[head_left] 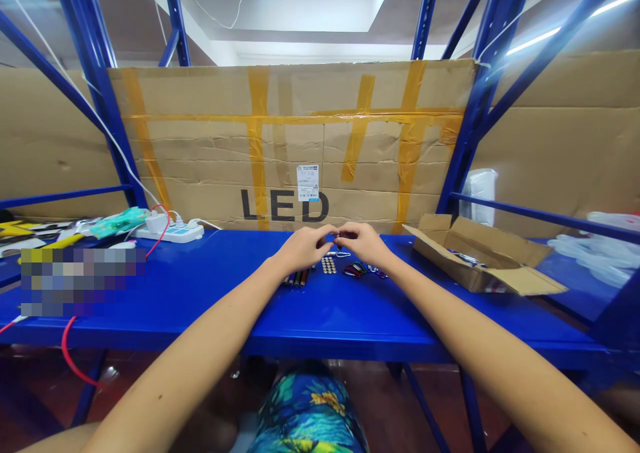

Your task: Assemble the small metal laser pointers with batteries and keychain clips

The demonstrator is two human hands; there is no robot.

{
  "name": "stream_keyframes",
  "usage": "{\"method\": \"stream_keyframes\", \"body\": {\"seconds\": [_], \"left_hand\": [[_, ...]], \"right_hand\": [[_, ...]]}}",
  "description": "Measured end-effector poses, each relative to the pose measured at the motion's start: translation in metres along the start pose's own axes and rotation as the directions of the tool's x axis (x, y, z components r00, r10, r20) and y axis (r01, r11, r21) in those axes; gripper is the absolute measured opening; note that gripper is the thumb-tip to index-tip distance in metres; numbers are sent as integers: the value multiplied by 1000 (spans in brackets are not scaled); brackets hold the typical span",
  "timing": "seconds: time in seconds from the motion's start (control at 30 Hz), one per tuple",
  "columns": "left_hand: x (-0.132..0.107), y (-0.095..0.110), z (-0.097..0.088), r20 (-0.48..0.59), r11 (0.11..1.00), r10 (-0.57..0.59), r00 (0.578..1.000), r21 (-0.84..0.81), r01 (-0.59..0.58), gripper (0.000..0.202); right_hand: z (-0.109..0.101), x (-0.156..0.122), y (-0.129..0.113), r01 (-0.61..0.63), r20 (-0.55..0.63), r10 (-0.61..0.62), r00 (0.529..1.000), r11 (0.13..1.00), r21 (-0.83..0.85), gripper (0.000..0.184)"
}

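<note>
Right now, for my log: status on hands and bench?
Left hand and right hand fingertips together, pinching a small part, too small to name. Cells and clips on table beneath. Nothing blocks the hands.

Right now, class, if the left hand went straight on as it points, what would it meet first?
Likely the right hand, fingertips almost touching those of the left hand; depth unclear.

We see a smooth, glossy, blue-painted metal shelf [200, 293] across the middle of the frame. Behind it the cardboard panel [200, 166] looks matt and creased, crossed by shiny yellowish tape [257, 146]. At centre, small round cells [329, 264] gleam like bare metal. At left the power strip [173, 232] is smooth white plastic; at right the open box [480, 260] is rough matt cardboard.
</note>
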State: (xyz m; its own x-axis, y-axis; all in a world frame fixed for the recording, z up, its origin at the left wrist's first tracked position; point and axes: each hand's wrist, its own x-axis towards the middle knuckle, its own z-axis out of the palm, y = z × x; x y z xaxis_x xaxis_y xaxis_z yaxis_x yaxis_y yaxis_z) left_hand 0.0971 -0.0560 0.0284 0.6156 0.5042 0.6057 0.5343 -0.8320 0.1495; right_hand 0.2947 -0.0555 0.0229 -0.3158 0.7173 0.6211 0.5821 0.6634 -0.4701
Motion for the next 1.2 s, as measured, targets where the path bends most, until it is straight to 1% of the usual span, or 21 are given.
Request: {"method": "stream_keyframes", "body": {"seconds": [0.17, 0.33, 0.43, 0.53, 0.6, 0.67, 0.77, 0.83, 0.9, 1.0, 1.1, 1.2], "left_hand": [[-1, 1, -1, -21, 999, 2, 1000, 33, -1, 28], [0, -6, 0, -61, 998, -29, 998, 54, 32, 26], [0, -14, -1, -29, 993, -59, 998, 96, 62, 25], [0, -27, -4, 26, 981, -123, 992, 153, 118, 25], [-2, -39, -6, 80, 966, -191, 978, 193, 172, 24], [-5, -52, -7, 151, 953, -261, 953, 199, 229, 22], [-10, -70, -5, 257, 936, -353, 900, 95, 340, 22], [-12, -76, -2, 299, 921, -378, 876, 28, 388, 21], [-12, -78, 1, 328, 915, -380, 865, -1, 403, 20], [-10, -78, 4, 356, 915, -378, 854, 2, 404, 18], [-9, -77, 7, 364, 909, -390, 846, 8, 416, 15], [-10, -78, 8, 354, 890, -425, 833, -2, 456, 10]], "right_hand": [[0, 0, 2, 29, -12, -29, 1000, 999, 17, 16], [0, 1, 8, 81, -37, -82, 996, 997, -14, 22], [0, 1, 9, 87, -24, -88, 996, 996, -35, 24], [0, 0, 7, 81, 1, -81, 997, 995, -53, 24], [1, 0, 5, 71, 17, -70, 997, 996, -62, 23], [1, -1, 4, 60, 34, -58, 998, 996, -67, 23], [2, -1, 3, 49, 58, -45, 997, 996, -76, 21], [2, -1, 4, 48, 75, -41, 996, 995, -83, 21], [3, -1, 4, 51, 90, -43, 995, 994, -91, 21], [4, -2, 3, 67, 109, -56, 993, 992, -103, 20], [4, -2, 2, 73, 115, -61, 991, 992, -106, 20], [4, -2, 1, 70, 116, -58, 992, 992, -106, 20]]}}
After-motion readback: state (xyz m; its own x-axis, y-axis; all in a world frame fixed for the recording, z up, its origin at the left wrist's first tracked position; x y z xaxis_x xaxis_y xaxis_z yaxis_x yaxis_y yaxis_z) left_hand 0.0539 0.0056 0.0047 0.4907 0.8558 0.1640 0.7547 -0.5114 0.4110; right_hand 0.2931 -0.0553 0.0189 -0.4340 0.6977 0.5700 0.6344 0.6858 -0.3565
